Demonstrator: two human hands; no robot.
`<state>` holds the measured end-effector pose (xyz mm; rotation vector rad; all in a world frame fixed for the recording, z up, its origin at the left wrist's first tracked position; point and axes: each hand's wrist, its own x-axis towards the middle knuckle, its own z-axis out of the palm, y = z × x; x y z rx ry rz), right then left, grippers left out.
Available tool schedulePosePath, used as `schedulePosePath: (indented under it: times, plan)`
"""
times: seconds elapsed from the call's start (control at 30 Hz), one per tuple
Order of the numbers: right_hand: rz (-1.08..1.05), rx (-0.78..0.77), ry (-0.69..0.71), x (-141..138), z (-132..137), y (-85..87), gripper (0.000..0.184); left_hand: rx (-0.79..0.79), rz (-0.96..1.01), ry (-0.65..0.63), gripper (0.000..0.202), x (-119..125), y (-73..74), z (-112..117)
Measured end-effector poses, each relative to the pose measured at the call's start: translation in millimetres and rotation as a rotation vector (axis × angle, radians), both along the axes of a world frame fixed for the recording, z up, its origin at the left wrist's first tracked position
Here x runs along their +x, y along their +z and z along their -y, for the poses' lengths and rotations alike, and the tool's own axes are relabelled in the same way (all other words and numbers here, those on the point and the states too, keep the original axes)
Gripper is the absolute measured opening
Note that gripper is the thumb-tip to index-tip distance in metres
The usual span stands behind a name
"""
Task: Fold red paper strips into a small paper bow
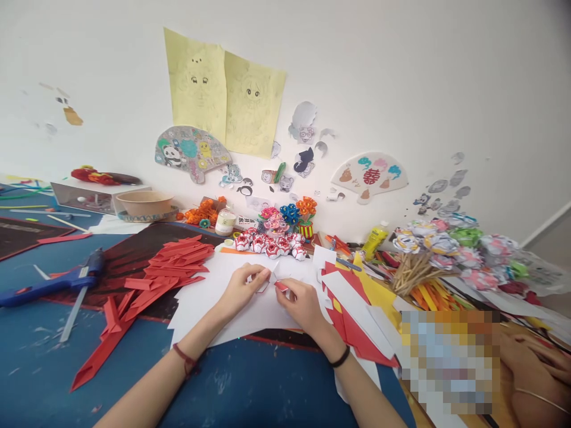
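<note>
Over white sheets (198, 297) on the blue table (40, 368), my left hand (243, 288) and right hand (303, 300) pinch small red-and-white paper (281, 286) between closed fingers; whether it is one piece or two, I cannot tell. Fingertip grips from both sides seem suited to something so light. At nine o'clock, folded red strips (167, 273) lie heaped, apparently for easy reach; farther out rests a blue glue gun (91, 270). At twelve, paper flowers (272, 244) cluster, likely kept clear of my fingers.
</note>
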<state>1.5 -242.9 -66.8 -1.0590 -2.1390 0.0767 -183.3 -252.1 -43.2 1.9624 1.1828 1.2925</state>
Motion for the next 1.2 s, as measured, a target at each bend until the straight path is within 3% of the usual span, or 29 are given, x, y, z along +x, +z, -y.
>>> schedulePosePath:
  times: [0.17,0.23,0.33,0.47,0.63,0.9,1.2]
  plan:
    - [-0.036,-0.021,0.044,4,-5,-1.9,0.029,0.158,-0.030,0.096,0.021,-4,-1.9,-2]
    - [-0.046,-0.021,0.059,6,-6,-3.2,0.030,0.193,-0.039,0.152,0.029,-5,-5.6,-6]
    - [-0.062,-0.034,0.082,8,-7,-4.0,0.030,0.122,-0.060,0.176,0.036,-7,-10.3,-10]
    - [-0.061,-0.056,0.061,6,-7,-1.2,0.026,-0.009,-0.101,0.163,0.029,-7,-11.2,-9]
    - [-0.147,-0.141,0.089,0,-4,0.6,0.039,0.072,-0.153,0.305,0.027,-4,-12.2,-4]
    - [-0.337,-0.238,0.077,-5,-6,-1.6,0.026,0.244,-0.223,0.277,0.019,2,-13.7,2]
    - [-0.580,-0.522,0.243,3,-15,-3.6,0.032,0.115,-0.056,0.274,0.021,-1,-7.7,0]
